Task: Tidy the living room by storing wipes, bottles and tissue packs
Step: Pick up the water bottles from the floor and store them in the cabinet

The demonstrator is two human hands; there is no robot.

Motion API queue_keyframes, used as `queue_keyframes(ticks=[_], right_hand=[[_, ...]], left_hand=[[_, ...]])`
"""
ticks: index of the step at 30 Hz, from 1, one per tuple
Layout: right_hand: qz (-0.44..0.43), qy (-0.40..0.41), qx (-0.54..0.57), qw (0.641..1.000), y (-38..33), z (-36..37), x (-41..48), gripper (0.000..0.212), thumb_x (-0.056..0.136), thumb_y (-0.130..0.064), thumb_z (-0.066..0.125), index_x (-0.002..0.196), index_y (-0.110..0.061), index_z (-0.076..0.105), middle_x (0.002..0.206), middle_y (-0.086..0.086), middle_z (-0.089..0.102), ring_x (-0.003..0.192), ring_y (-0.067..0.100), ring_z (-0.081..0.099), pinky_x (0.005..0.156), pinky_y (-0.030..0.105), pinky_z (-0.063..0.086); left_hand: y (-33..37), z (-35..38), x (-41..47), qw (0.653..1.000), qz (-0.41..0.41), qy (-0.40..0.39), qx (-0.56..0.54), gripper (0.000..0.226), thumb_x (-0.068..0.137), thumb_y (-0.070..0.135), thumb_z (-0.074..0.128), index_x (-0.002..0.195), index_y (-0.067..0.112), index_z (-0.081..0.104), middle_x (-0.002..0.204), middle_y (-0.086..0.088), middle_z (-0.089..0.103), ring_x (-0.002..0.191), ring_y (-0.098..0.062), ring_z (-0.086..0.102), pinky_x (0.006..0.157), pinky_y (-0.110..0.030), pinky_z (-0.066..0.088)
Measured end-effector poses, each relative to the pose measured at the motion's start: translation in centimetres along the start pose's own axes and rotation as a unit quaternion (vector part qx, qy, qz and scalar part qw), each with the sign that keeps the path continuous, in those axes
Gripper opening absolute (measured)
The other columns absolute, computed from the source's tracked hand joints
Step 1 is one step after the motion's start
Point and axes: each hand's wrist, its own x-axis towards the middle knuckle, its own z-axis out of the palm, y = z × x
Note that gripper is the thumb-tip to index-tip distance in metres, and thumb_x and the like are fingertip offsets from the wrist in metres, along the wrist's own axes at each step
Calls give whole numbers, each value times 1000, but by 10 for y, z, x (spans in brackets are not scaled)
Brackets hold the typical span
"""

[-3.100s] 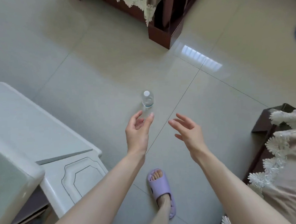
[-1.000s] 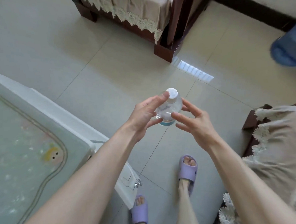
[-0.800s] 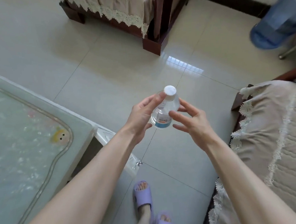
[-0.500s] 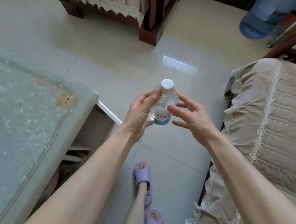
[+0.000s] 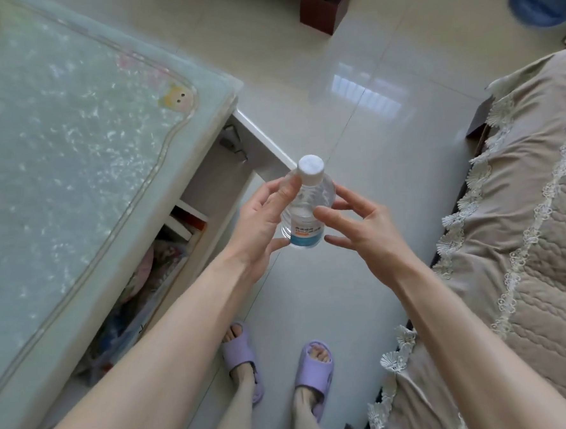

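Between left hand and right hand, clear plastic bottle with white cap. Left of the hands, pale green glass-topped table; right, beige quilted lace-edged sofa. Below, two purple slippers.

clear bottle, white cap, purple slippers

Both forearms are bare down to the left hand and right hand. Each foot wears a lilac open-toed moulded slide slipper.

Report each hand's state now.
Left hand: holding the clear bottle.
Right hand: open, fingertips touching the bottle.
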Motion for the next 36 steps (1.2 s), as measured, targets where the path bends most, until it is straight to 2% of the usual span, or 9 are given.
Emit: queue_keyframes(ticks=[4,9,16,21,24,29,31,34,36], right_hand=[[5,-6,5,1000,22,39,19,51,77,-23,76,126,-30,62,115,7,63,99,11,68,86,32,57],[-11,-24,12,1000,54,81,59,47,78,-21,76,121,-33,64,97,-4,66,92,6,70,83,31,57],[-29,-18,14,999,116,104,127,47,78,-21,76,121,-34,64,108,2,66,97,9,69,82,32,58],[-42,-44,-3,998,150,106,176,37,82,-23,73,112,-42,66,112,2,70,99,10,69,82,28,58],[-53,-57,-10,997,169,107,209,39,79,-28,75,114,-43,66,110,-4,70,100,9,69,80,27,58],[-79,-79,-17,994,183,108,257,46,65,-44,77,108,-48,64,97,-23,70,91,-3,68,66,15,54],[-95,-81,-11,992,187,110,278,58,60,-46,76,116,-42,63,103,-19,69,93,0,68,66,15,54],[-118,-95,-14,988,197,116,309,58,73,-36,77,128,-30,60,114,-9,66,104,7,65,77,23,58],[-119,-101,-6,988,197,123,321,48,80,-26,74,126,-27,60,115,-6,65,109,11,63,87,30,57]], left_hand=[[-13,-42,9,1000,0,23,-11,54,65,57,67,112,29,65,101,14,73,99,-5,65,71,-34,52],[-34,-95,40,999,12,34,-12,66,67,58,67,122,24,60,118,3,70,110,-15,65,77,-39,51],[-80,-132,106,998,24,51,-35,67,68,58,66,125,23,58,116,3,70,102,-11,68,75,-35,52],[-107,-144,154,995,37,84,-45,51,74,56,66,115,25,62,111,5,71,98,-8,68,82,-39,55],[-122,-151,184,992,46,104,-55,36,83,49,64,111,26,61,116,2,68,106,-15,65,88,-44,52],[-139,-157,230,986,83,128,-66,46,84,48,63,124,26,57,124,1,64,113,-20,62,95,-46,51],[-141,-160,251,983,106,140,-61,46,85,51,62,125,29,57,119,5,67,105,-13,67,89,-40,55],[-148,-168,278,973,144,169,-62,41,83,56,62,119,36,60,100,18,72,82,4,69,68,-26,57],[-147,-175,287,970,155,175,-63,33,82,59,61,111,43,61,93,25,71,81,6,68,73,-29,56]])
